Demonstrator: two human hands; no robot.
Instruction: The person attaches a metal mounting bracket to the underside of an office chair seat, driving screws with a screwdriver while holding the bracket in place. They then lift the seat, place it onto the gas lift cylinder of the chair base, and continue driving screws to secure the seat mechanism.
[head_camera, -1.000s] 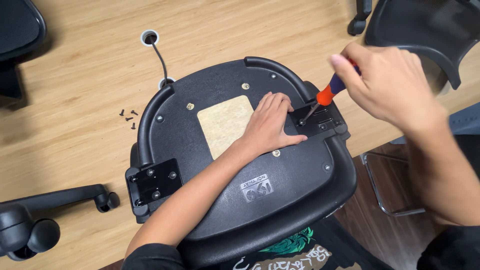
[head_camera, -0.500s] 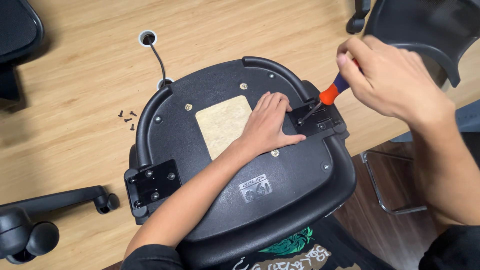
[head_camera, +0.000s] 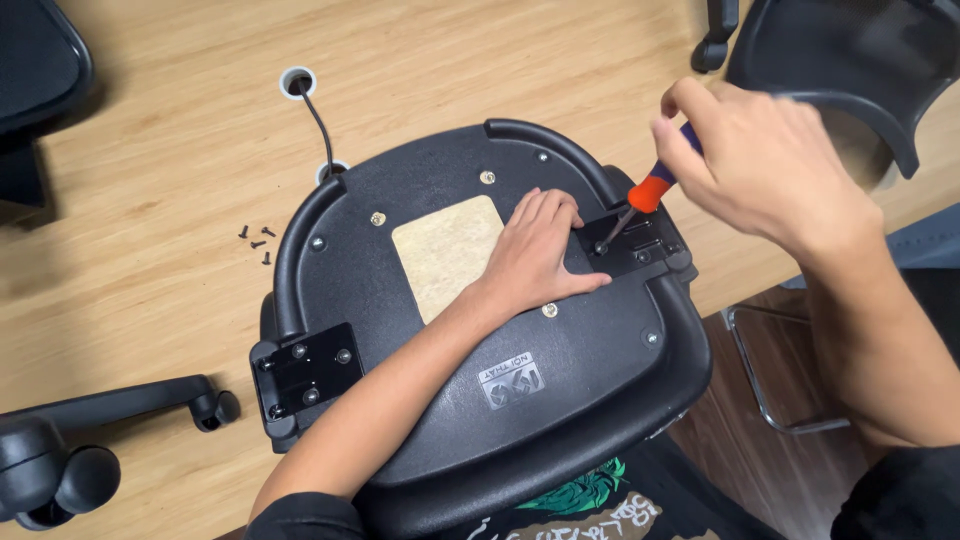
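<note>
Upturned black chair seat (head_camera: 560, 400) lies at centre frame on a wooden table (head_camera: 150, 160), underside facing up. Left hand (head_camera: 535, 255) rests flat on it, fingers spread and holding nothing, palm partly over the tan square patch (head_camera: 440, 250). Right hand (head_camera: 765, 165), upper right of frame, is clenched around a screwdriver (head_camera: 650, 190) (orange collar, dark handle); its tip sits on a screw in the black bracket plate (head_camera: 635, 245) just right of the left fingertips. A second bracket plate (head_camera: 305, 370) sits at the seat's lower left. Loose black screws (head_camera: 257, 240) lie left of the seat. A wheeled chair base (head_camera: 70, 450) shows at lower left.
</note>
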